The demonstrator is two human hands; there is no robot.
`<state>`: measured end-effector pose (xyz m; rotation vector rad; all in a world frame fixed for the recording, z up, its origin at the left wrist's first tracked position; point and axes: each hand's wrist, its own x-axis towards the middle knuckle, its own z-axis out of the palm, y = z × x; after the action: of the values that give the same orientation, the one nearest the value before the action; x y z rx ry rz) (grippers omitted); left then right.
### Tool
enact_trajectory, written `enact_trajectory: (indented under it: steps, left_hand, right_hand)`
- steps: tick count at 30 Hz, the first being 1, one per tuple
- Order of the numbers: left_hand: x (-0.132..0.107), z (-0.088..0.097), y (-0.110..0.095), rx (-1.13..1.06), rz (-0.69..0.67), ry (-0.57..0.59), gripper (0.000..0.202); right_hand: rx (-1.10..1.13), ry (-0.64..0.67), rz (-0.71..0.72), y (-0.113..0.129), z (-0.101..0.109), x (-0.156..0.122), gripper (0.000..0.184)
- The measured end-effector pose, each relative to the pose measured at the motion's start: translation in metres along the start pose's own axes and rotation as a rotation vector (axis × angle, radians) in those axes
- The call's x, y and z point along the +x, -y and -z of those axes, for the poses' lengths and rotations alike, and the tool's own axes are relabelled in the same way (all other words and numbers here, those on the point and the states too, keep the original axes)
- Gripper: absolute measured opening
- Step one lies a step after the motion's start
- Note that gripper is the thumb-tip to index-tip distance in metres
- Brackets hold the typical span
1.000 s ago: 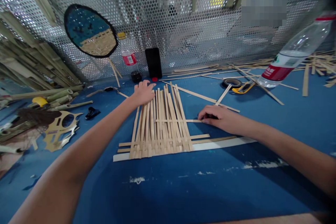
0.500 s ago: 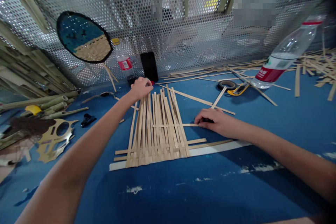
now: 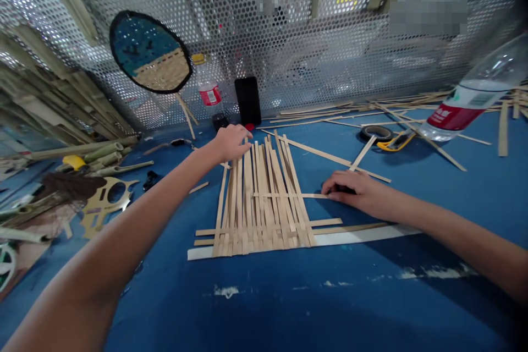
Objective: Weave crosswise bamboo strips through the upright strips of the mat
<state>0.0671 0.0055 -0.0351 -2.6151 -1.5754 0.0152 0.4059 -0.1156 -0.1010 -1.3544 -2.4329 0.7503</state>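
Note:
Several pale bamboo strips (image 3: 270, 192) lie side by side on the blue table, pointing away from me. Near my side they are woven with a few crosswise strips above a white strip (image 3: 363, 236). At their far left ends is my left hand (image 3: 231, 143), thumb and forefinger apart with a small gap between them. My right hand (image 3: 350, 188), to the right of the weave, pinches the end of a thin crosswise bamboo strip (image 3: 311, 196). That strip runs left among the lengthwise ones. Its end inside the fingers is hidden.
Behind stand a phone (image 3: 248, 102), a small bottle (image 3: 210, 93) and a round woven fan (image 3: 150, 52) against perforated metal. To the right are black tape (image 3: 376, 133), a yellow cutter (image 3: 396, 143) and a large tilted bottle (image 3: 466, 104). Bamboo pieces (image 3: 103, 159) lie left.
The view has shifted slightly, so everything appears farther right. My left thumb and forefinger have parted at the strip ends. My right hand keeps its pinch on the crosswise strip.

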Motion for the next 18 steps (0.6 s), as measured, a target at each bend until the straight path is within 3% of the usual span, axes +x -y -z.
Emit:
enact_trajectory:
  steps: [4,11,14,18]
  left_hand:
    - [0.01,-0.019,0.001,0.053,0.064,0.056,0.041]
    - [0.024,-0.036,0.009,0.072,0.163,0.049,0.034]
    - [0.026,-0.035,0.008,0.044,0.169,0.017,0.032]
    - [0.029,-0.019,0.004,-0.017,0.169,-0.069,0.03]
  right_hand:
    - [0.009,-0.006,0.008,0.001,0.001,0.0,0.029]
    - [0.019,0.006,0.004,0.002,0.002,-0.001,0.029]
    - [0.019,-0.006,0.008,0.001,0.001,-0.001,0.029]
    - [0.018,-0.007,0.005,-0.001,0.001,-0.001,0.03]
